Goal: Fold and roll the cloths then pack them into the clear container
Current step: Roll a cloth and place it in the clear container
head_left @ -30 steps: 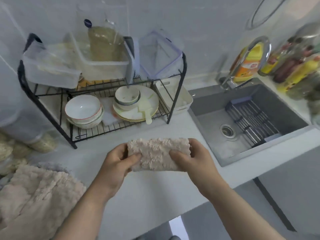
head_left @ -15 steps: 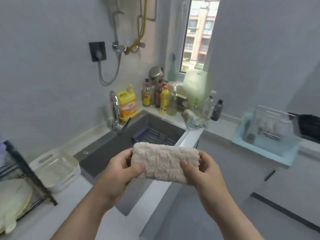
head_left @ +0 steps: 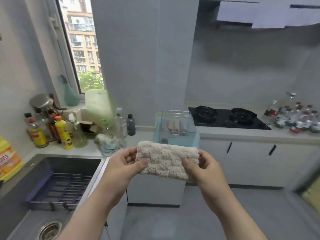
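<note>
The left hand (head_left: 128, 163) pinches the left end of the folded beige cloth (head_left: 166, 161), and the right hand (head_left: 202, 165) pinches the right end. The person has turned away from the sink, so the clear container (head_left: 191, 123) now stands just beyond the grip. Packing looks imminent.

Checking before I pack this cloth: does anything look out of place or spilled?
Only a crumpled rag lies bunched on the counter by the bottles. The clear container stands upright with rolls inside; the left hand and right hand hold the cloth.
</note>
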A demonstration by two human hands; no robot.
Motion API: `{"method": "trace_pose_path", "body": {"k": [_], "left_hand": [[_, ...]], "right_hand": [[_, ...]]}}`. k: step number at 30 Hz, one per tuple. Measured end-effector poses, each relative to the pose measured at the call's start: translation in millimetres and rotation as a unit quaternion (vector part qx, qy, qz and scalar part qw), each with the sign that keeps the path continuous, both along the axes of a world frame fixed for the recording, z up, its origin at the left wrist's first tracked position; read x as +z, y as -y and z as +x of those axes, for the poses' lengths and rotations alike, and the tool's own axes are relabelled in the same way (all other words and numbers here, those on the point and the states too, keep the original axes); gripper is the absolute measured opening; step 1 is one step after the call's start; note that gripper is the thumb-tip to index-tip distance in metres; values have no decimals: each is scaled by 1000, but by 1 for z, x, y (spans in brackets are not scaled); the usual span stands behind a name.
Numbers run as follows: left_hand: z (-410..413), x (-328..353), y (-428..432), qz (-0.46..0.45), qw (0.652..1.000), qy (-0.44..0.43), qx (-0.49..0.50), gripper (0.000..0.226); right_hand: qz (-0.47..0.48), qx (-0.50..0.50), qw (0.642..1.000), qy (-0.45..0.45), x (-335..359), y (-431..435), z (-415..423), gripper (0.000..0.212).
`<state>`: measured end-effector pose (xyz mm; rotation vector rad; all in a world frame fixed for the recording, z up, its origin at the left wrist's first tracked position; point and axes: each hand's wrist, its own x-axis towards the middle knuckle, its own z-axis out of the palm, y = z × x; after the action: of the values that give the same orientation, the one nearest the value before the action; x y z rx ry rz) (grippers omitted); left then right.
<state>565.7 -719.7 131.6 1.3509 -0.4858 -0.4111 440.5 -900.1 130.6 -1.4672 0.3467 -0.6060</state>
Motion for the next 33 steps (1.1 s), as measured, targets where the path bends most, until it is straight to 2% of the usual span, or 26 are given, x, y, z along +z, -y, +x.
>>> {"method": "trace_pose_path", "body": {"k": [3,7,9,11,14,17,22,28,33], "left_hand": [[28,-6,37,-2,1000,-8,-26,32],[81,-17,72,-14,997,-25,-68,44],[120,-22,88,-41,994,-63,-74,44],[160,-25,104,-59,992,-90,-63,32],[214,-27,129,-51,991,-105,-63,24],[260,-28,157,-37,988,-117,-92,23],[316,-31,209,-4,990,-114,-79,19],[346,-33,276,82,981,-90,-150,15],[355,-35,341,92,983,-108,-115,7]], "right_hand": [[8,-27,1000,-9,-3,29,17,18],[-14,-44,998,-42,-9,62,59,26],[-30,-25,997,-71,-11,75,89,39],[-55,12,994,-94,-8,86,123,54],[-77,48,987,-136,1,102,173,65],[-77,61,984,-149,4,123,217,65],[-90,63,976,-187,-11,161,262,58],[-76,101,972,-197,-19,219,292,66],[-116,134,961,-212,-26,279,310,73]]}}
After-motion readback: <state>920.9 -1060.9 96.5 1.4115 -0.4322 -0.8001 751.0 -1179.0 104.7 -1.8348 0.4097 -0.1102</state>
